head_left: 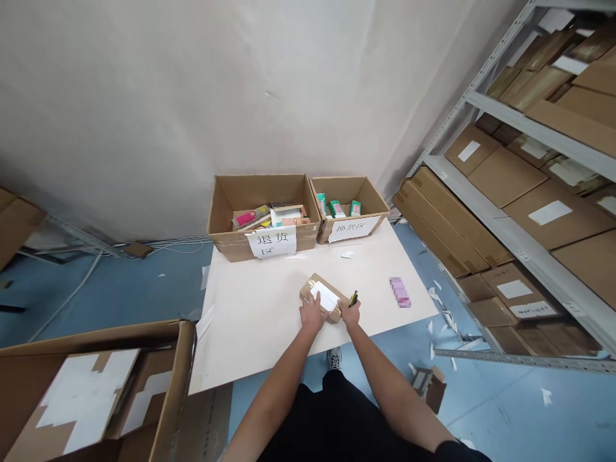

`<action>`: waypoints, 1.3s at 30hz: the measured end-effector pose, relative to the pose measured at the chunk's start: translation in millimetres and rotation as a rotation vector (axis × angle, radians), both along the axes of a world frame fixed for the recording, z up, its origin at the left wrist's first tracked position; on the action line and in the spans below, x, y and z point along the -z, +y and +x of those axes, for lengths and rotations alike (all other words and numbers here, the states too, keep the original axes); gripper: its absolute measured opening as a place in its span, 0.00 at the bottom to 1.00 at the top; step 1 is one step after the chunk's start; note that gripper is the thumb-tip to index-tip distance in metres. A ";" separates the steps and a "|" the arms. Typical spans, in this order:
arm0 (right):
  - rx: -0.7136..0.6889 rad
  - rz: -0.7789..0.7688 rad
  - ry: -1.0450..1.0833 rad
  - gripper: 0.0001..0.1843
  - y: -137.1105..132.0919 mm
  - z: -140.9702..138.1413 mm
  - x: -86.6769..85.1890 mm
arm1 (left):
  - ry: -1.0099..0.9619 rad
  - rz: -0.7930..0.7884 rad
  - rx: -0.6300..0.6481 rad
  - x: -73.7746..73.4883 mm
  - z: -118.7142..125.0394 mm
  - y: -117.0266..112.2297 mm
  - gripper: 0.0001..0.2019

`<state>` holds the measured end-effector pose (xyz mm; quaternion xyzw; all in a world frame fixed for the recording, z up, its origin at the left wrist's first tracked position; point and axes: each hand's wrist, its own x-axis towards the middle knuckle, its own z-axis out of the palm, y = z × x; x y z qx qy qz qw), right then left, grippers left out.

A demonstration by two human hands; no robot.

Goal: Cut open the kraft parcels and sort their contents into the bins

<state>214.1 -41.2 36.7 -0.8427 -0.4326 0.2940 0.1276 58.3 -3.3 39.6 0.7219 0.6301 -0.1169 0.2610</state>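
A small taped cardboard box (pixel 317 294) with a white label (pixel 324 296) lies aslant on the white tabletop (pixel 260 321). My left hand (pixel 312 312) grips its near left side, with fingers reaching onto the label. At the box's right end, my right hand (pixel 350 312) is closed around a black and yellow box cutter (pixel 353 298), whose upper end sticks up above the fingers. This hand also touches the box or lies right against it. Whether the blade is out is too small to see.
Behind stand two open cartons with handwritten signs, a larger one (pixel 231 244) and a smaller one (pixel 323 233), both holding small packages. A blurred pink item (pixel 400 292) lies right. Shelves (pixel 510 224) hold boxes. A big carton (pixel 180 378) stands front left; scraps litter the floor.
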 end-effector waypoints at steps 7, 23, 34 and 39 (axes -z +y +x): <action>0.162 0.086 0.302 0.22 60.1 29.9 0.7 | 0.091 0.024 -0.032 -15.3 -9.7 -2.2 0.42; 0.034 -0.111 0.751 0.27 26.1 72.6 37.1 | 0.056 -0.048 0.101 0.8 0.2 14.6 0.37; -0.194 -0.160 0.573 0.24 -5.5 80.3 30.2 | 0.088 -0.004 0.109 -0.9 -0.9 7.7 0.35; -0.212 -0.194 0.564 0.24 -5.5 97.1 29.4 | 0.114 0.019 0.110 -2.4 1.1 12.7 0.35</action>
